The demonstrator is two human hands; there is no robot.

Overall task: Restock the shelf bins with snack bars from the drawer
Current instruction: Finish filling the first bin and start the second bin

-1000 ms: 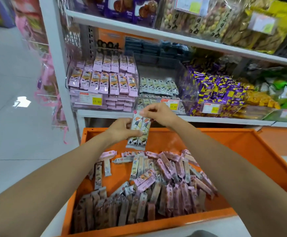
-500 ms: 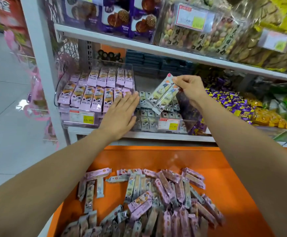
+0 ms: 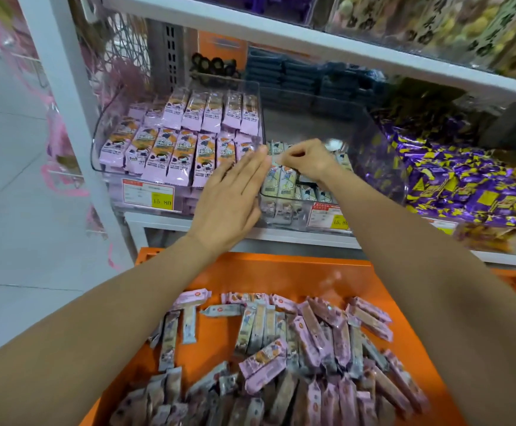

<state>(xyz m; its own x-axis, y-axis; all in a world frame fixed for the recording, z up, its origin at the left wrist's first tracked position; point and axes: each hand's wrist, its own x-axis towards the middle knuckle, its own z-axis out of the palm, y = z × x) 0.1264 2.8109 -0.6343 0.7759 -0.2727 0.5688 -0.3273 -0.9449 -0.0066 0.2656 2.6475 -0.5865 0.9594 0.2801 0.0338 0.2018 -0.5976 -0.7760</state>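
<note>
On the shelf above the drawer: right hand [image 3: 309,162] reaches into the middle clear bin [image 3: 370,142], fingers curled and pinching the top ends of pale-green bars [image 3: 282,182]. There seem to be two, though the blur makes this uncertain. They stand tilted over the rows lying in that bin.

Left hand [image 3: 230,198] is flat, fingers straight and together, held at the partition between the pink-bar bin [image 3: 102,139] and the middle one. It hides part of both fronts; contact with the plastic cannot be told.

Neighbours:
- dark blue packs [image 3: 305,78] behind
- purple-and-yellow sweets [image 3: 465,186] just right
- price tag [image 3: 149,196] on the pink bin's front

Orange drawer [image 3: 296,272] stands open below, with loose pink and pale bars [image 3: 296,348] heaped in its near part. Both forearms cross above it.
</note>
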